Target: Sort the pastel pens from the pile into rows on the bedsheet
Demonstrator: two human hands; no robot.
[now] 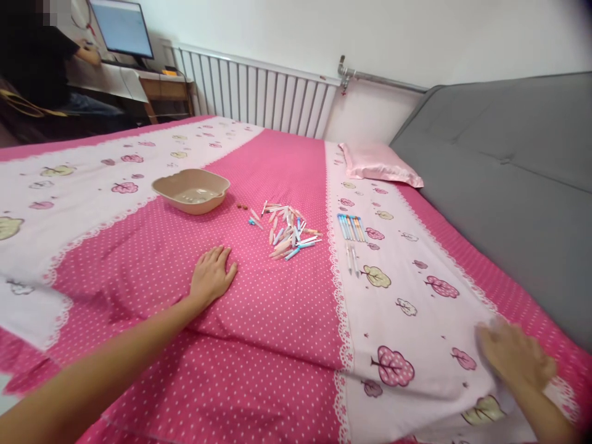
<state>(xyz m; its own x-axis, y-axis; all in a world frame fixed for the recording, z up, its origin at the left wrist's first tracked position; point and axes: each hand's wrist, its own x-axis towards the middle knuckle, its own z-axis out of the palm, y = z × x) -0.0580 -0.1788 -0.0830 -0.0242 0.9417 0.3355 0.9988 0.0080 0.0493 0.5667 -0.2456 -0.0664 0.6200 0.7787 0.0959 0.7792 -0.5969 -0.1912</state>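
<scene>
My left hand (213, 274) lies flat on the pink dotted bedsheet (272, 327), fingers apart and nothing in it. Off to the right, my right hand (515, 353) is over the white tree-print strip near the bed's edge; motion blurs its fingers, and no object shows in it. Beyond my left hand is a loose pile of pens and pen parts (289, 233), pink, white and blue. Several assembled pens (352, 228) with blue and orange tops lie in a neat row right of the pile. Just below that row are two whitish pens (352, 259).
A beige plastic basin (192, 192) stands left of the pile, with small brown bits (242, 206) beside it. A pink pillow (382, 164) rests against the grey headboard (499, 135). Behind the bed is a white radiator (254, 89). A person (32, 68) sits at a desk with a monitor (121, 31).
</scene>
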